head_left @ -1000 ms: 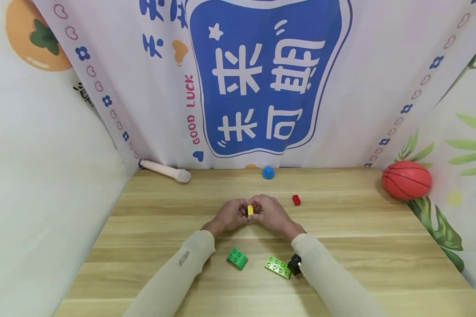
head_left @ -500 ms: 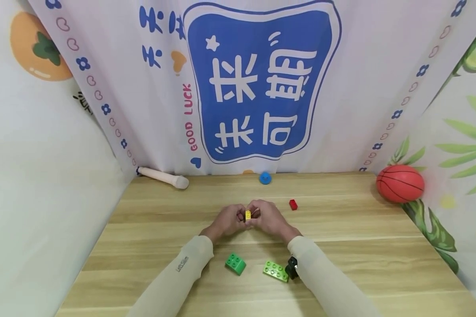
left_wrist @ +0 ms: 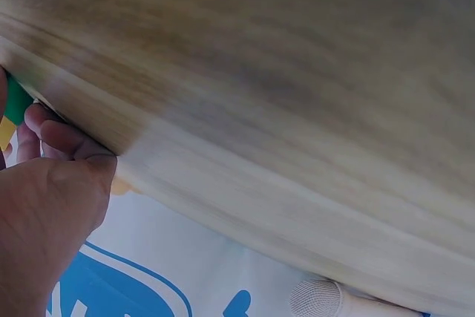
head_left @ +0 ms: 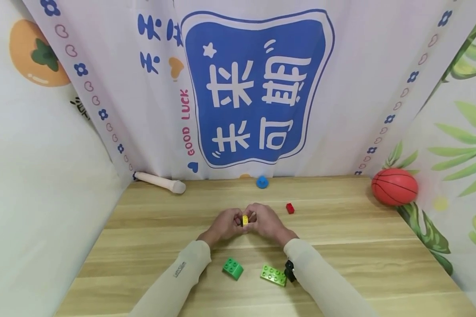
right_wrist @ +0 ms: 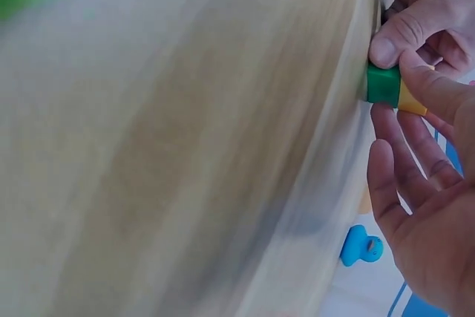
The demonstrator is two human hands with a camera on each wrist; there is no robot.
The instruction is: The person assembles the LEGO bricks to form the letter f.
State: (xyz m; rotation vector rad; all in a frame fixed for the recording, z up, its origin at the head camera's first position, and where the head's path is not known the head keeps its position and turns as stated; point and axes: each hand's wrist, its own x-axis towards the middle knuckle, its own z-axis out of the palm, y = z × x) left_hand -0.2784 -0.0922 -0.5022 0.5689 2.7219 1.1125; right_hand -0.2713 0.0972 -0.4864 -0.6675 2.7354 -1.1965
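Between the two hands, over the middle of the table, is a yellow block (head_left: 245, 220). In the right wrist view the yellow block (right_wrist: 411, 99) sits against a green block (right_wrist: 383, 85), faces touching. The right hand (head_left: 265, 221) pinches the yellow block between thumb and fingers. From the other side, the left hand (head_left: 224, 224) holds the green block, thumb (right_wrist: 393, 44) at its edge. The left wrist view has the green block (left_wrist: 18, 100) and yellow block (left_wrist: 7, 132) partly cut off at the left edge, beside the left hand (left_wrist: 52, 213).
Nearer the body lie a green block (head_left: 232, 268), a light green block (head_left: 273, 275) and a black object (head_left: 290, 270) by the right sleeve. A red block (head_left: 290, 208), blue duck (head_left: 262, 182), white microphone (head_left: 162, 182) and red ball (head_left: 394, 186) lie farther back.
The head view has shifted, so the whole scene appears lower and slightly left. Both hands keep their hold on the blocks, with little visible movement over the table.
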